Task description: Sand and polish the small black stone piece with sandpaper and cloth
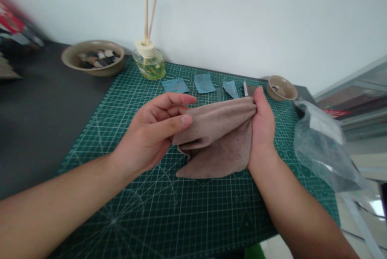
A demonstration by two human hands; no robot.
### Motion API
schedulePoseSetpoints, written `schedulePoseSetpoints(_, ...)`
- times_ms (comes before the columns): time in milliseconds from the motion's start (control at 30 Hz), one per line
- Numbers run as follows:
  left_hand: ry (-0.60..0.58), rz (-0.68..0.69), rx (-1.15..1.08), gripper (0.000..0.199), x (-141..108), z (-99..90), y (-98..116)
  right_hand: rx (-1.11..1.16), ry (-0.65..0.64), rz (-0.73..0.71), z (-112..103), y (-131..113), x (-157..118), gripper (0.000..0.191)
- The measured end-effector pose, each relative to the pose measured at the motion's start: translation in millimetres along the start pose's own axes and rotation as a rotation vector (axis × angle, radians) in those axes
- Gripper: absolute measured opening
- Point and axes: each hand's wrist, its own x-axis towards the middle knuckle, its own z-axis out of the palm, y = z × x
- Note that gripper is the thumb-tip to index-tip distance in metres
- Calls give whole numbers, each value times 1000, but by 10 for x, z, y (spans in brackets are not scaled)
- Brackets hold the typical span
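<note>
A greyish-brown cloth (220, 142) hangs in folds above the green cutting mat (205, 214), stretched between my two hands. My left hand (154, 130) is at the cloth's left end, its thumb in front of the upper edge and its other fingers curled behind. At the right end my right hand (263, 124) grips the bunched edge, thumb on top; most of its fingers are hidden behind the cloth. The lower part of the cloth droops, with one corner pointing left.
Blue paper pieces (204, 83) lie along the mat's back edge. A reed diffuser (149, 63) and a bowl of dark and pale pieces (93, 58) stand back left. A small bowl (281, 88) and a clear plastic bag (325, 146) are at the right.
</note>
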Motion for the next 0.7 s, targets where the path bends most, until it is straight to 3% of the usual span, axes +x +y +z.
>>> schedulePoseSetpoints(167,23,-14,3,38,11,-3,11,153,10,149,-6,-42,39,54)
schedulePoseSetpoints(400,-42,24,-73,46,44,-20,-5,160,-7,158,11,-60,50,61)
schedulePoseSetpoints(700,-29,68,-87,51,95,3,-12,259,-65,176,-11,-2,99,69)
